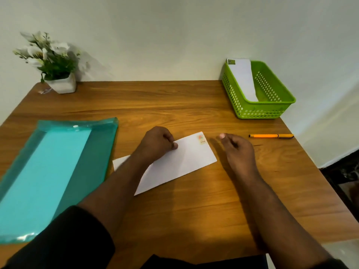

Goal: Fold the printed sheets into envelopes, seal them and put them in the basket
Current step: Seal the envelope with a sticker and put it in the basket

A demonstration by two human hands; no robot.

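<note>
A white envelope (186,162) with a small coloured stamp in its far right corner lies at an angle on the wooden table (174,105). My left hand (157,144) rests on its far edge, fingers curled with the thumb pressing the paper. My right hand (237,150) hovers just right of the envelope, fingers loosely curled and holding nothing. A green plastic basket (272,109) stands at the far right corner with a white envelope (242,78) leaning inside it.
A teal plastic document folder (48,171) lies along the left side of the table. An orange pen (271,135) lies near the right edge. A potted white-flowered plant (52,63) stands at the far left corner against the wall.
</note>
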